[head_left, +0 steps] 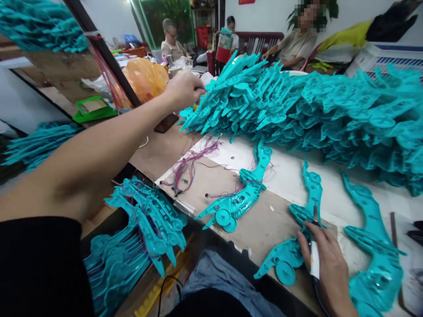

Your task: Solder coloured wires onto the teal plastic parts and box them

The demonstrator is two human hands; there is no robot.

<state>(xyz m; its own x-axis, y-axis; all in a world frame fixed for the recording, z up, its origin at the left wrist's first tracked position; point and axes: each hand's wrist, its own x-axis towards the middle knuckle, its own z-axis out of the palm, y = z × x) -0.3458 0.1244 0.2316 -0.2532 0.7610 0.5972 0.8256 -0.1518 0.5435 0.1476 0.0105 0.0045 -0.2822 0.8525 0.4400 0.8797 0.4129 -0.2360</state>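
Note:
My right hand [330,264] is closed around a soldering iron [314,257] with a white grip and dark cord. The iron's tip points away from me over a teal plastic piece [312,193] on the table. My left hand [187,88] reaches far forward, its fingers curled together at the left end of a large heap of teal plastic pieces [297,105]. What those fingers hold, if anything, is hidden. Between the hands lies another teal piece [249,193] with thin wires across it. A bundle of purple and red wires [188,165] lies left of it.
At right lies another teal piece [373,229]. Stacked teal pieces [139,229] stand below the table's near edge. A phone [166,123] lies under my left forearm, by an orange bag [145,77]. A dark post [109,53] rises at left. People sit in the background.

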